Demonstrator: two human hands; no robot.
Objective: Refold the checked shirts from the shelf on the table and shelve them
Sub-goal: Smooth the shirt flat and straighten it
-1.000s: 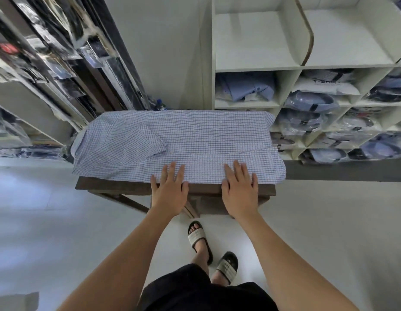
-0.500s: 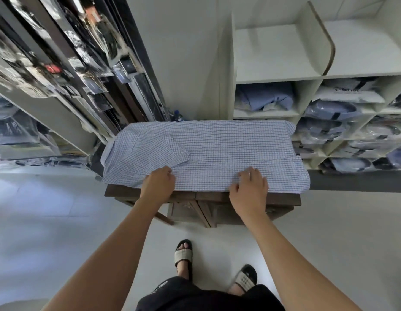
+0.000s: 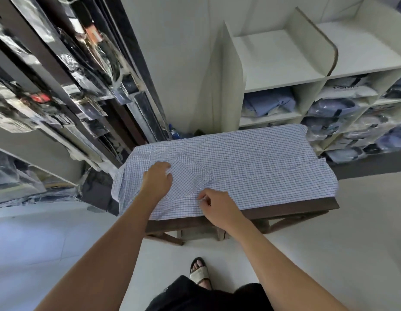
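I am working on the checked shirt (image 3: 251, 167), which is lying spread flat across the worktop (image 3: 296, 207), with one sleeve (image 3: 191, 173) folded in over its left part. My left grip (image 3: 158, 180) is curling onto that sleeve fold, and my right grip (image 3: 217, 204) is pinching cloth near the front edge. I am judging the refold as barely begun: the body is waiting to be folded, and the shelf (image 3: 273, 63) behind is waiting for it.

A storeroom corner, seen from where we stand.
We look down on a pale, glossy floor (image 3: 329, 254); a plain white wall (image 3: 179, 52) fills the corner, with a white cubby shelf (image 3: 282, 61) on the right, a dark rack (image 3: 60, 70) of plastic-wrapped goods on the left, and a dark wooden table (image 3: 284, 207) between them.
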